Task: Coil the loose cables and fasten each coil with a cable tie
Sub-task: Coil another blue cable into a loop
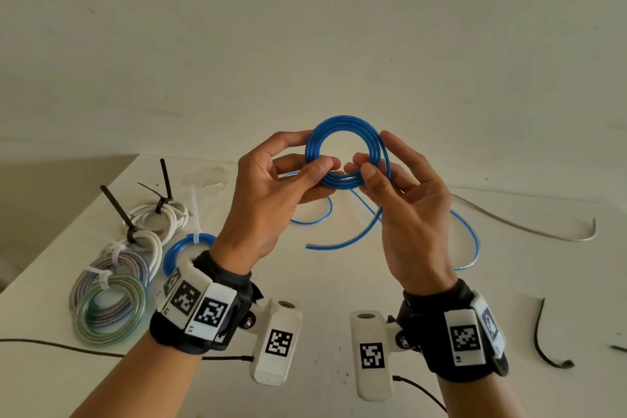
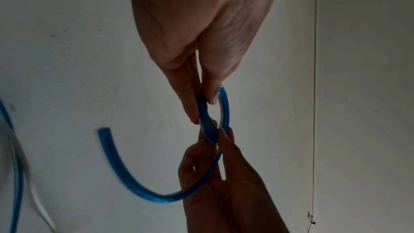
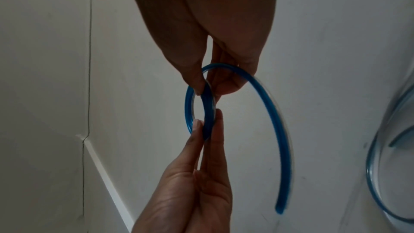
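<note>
I hold a small coil of blue cable (image 1: 346,127) up in front of me, above the white table (image 1: 339,282). My left hand (image 1: 315,159) pinches its lower left side between thumb and fingers. My right hand (image 1: 369,163) pinches its lower right side. The uncoiled rest of the blue cable (image 1: 473,241) runs down past my right palm and loops on the table to a free end (image 1: 308,245). In the left wrist view the left hand (image 2: 205,111) grips the coil (image 2: 225,105) edge-on. The right wrist view shows the right hand (image 3: 207,88) on the coil (image 3: 208,112).
Several tied coils lie at the left: white ones with black ties (image 1: 159,217), a blue one with a white tie (image 1: 183,248), clear striped ones (image 1: 108,302). A loose grey cable (image 1: 529,231) and a black tie (image 1: 543,343) lie at the right.
</note>
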`<state>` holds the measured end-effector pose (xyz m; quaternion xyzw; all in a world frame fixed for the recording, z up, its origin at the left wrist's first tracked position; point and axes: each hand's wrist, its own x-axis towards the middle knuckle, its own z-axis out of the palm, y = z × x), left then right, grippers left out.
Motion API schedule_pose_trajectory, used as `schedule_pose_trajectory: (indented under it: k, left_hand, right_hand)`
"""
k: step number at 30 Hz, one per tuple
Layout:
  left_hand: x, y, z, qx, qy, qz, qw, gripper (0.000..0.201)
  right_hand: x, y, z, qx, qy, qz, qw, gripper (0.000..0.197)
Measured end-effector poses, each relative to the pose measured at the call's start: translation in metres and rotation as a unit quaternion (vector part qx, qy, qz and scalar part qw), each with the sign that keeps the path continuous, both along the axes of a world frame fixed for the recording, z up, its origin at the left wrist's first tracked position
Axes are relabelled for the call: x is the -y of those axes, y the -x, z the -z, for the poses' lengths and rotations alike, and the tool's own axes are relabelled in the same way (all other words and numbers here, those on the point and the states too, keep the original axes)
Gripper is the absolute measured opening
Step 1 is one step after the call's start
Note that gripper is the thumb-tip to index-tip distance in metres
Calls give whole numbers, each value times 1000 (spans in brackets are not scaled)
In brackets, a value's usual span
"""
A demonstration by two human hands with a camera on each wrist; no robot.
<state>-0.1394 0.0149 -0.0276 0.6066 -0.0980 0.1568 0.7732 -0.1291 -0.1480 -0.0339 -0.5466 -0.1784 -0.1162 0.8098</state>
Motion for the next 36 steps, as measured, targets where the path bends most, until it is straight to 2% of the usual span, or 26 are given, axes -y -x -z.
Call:
schedule_pose_trajectory:
  k: [2, 5, 7, 9, 11, 14, 16, 20, 22, 25, 28, 33, 36]
  left_hand:
    - [1, 0, 1, -3, 15, -10, 1000, 32]
    - [7, -1, 5, -2, 36, -31, 999, 29]
    - [8, -2, 7, -9, 28, -28, 999, 30]
    - [5, -5, 5, -33, 4, 6, 999, 32]
    - [-4, -6, 2, -57, -32, 27, 998, 35]
    - [-10, -5, 3, -83, -154, 63, 983, 49]
    - [-9, -5, 5, -90, -208, 83, 970, 52]
    - [-7, -5, 7, -86, -160, 88, 979, 32]
    - [-5, -5, 8, -69, -145, 73, 984, 27]
    - [-3, -5, 4, -26, -99, 30, 994, 22]
    - [-4, -7, 2, -4, -43, -10, 999, 21]
    - [-3, -8, 2, 1, 1, -23, 1000, 18]
    - [1, -6, 2, 3, 20, -22, 1000, 19]
  right_hand:
    - [1, -1, 0, 2, 28, -1, 1000, 43]
    - [-5, -1, 4, 28, 80, 58, 995, 42]
    - [-7, -4, 7, 45, 83, 86, 992, 41]
    - [-1, -8, 6, 53, 102, 74, 991, 39]
    - [12, -11, 3, 67, 167, 43, 983, 37]
    - [21, -10, 0, 75, 259, -16, 963, 36]
    - [20, -10, 1, 85, 312, -23, 946, 34]
    - [18, -12, 6, 98, 363, -14, 926, 34]
    - [17, -12, 6, 85, 336, -16, 938, 31]
    - [12, -11, 4, 44, 207, 14, 977, 18]
    - [5, -7, 3, 12, 127, 17, 992, 6]
    - [-10, 3, 4, -28, 51, -40, 997, 18]
    - [-14, 6, 4, -46, 16, -41, 998, 21]
